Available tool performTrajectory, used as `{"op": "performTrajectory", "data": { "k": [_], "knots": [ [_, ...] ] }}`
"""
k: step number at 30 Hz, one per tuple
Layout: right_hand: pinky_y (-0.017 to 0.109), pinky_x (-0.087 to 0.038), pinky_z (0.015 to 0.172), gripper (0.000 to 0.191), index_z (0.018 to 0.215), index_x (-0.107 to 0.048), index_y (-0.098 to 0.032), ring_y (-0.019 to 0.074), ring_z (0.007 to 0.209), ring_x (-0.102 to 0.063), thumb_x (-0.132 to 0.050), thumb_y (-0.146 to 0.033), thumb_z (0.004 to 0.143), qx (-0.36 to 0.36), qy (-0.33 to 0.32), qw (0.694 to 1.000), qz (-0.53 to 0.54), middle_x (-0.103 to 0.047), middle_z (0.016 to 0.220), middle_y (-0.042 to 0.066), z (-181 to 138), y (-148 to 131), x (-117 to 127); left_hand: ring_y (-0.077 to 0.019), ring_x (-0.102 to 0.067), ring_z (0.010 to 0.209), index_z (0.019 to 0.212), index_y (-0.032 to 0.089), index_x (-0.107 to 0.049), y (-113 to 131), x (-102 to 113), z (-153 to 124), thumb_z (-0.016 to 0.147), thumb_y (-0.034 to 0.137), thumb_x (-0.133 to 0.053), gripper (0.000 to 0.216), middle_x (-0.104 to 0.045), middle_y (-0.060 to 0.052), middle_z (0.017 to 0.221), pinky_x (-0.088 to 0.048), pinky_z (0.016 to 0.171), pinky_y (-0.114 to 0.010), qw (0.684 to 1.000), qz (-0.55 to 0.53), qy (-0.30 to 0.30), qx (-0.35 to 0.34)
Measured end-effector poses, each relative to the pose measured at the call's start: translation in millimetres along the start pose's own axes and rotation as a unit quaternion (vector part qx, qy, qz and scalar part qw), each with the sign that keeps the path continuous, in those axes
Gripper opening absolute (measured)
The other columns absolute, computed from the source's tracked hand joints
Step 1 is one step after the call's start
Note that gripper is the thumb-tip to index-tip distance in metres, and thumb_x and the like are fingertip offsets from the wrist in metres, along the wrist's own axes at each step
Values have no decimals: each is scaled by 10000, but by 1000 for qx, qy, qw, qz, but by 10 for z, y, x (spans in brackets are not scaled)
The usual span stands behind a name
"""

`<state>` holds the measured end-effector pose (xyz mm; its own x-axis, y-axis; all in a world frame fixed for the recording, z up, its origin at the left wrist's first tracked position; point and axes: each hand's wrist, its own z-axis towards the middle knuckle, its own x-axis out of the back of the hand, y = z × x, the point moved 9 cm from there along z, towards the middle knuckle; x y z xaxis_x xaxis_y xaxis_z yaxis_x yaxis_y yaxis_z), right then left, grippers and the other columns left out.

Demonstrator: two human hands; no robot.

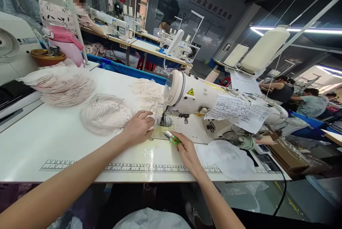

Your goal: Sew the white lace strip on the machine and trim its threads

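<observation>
My left hand (pixel 139 126) lies with curled fingers on a pale pink lace piece (pixel 105 113), pinching its edge at the presser foot (pixel 163 119) of a white sewing machine (pixel 203 100). My right hand (pixel 187 150) rests on the white table (pixel 53 140) just right of the needle and grips green thread snips (pixel 172 137), blades pointing toward the needle. The piece's far end is hidden under my left hand.
Stacks of lace pieces (pixel 60 84) lie at the table's left and behind the needle. Paper sheets (pixel 237 109) are draped over the machine. A pink bottle (pixel 66 43) and a bowl (pixel 48 57) stand at back left. Other people work at machines behind and to the right.
</observation>
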<state>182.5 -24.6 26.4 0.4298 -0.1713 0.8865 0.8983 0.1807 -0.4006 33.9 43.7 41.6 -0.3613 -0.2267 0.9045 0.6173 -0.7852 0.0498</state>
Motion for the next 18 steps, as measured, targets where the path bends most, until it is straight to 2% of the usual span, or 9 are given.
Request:
{"op": "performTrajectory", "data": {
  "k": [2, 4, 8, 10, 18],
  "knots": [
    [257, -555, 764, 500, 1269, -589, -184, 158, 920, -677, -328, -42, 866, 4, 18, 1000, 21, -687, 1075, 71, 26, -75, -50, -231, -619, 1060, 867, 192, -679, 5, 18, 2, 919, 233, -527, 167, -730, -61, 940, -326, 1123, -430, 1000, 2, -1, -20],
    [270, -562, 757, 422, 1299, -570, -189, 173, 920, -678, -408, -123, 914, 9, 31, 999, 25, -685, 1095, 78, 66, -121, -72, -212, -654, 907, 843, 194, -675, -3, 26, 1, 927, 223, -510, 187, -729, -50, 851, -344, 1094, -439, 1000, 8, -4, -25],
    [289, -568, 674, 378, 1321, -555, -196, 194, 847, -682, -452, -192, 958, 26, 29, 999, -18, -680, 1069, 88, 136, -190, -131, -214, -664, 712, 806, 179, -670, -24, 18, -10, 924, 227, -499, 213, -744, -59, 760, -451, 849, -415, 1000, 15, -17, -10],
    [300, -560, 613, 383, 1345, -538, -197, 214, 827, -679, -425, -208, 980, 30, 24, 998, -52, -667, 1102, 109, 156, -219, -182, -219, -664, 676, 815, 172, -674, -30, 12, -17, 918, 230, -496, 214, -752, -72, 762, -444, 791, -405, 1000, 14, -23, -3],
    [289, -533, 571, 418, 1407, -479, -168, 217, 823, -667, -351, -157, 1009, 39, -2, 990, -134, -636, 1185, 136, 184, -276, -354, -219, -670, 681, 878, 167, -697, 11, -18, -28, 910, 229, -459, 247, -762, -85, 802, -418, 834, -403, 999, 4, -44, -18]
  ]
}}
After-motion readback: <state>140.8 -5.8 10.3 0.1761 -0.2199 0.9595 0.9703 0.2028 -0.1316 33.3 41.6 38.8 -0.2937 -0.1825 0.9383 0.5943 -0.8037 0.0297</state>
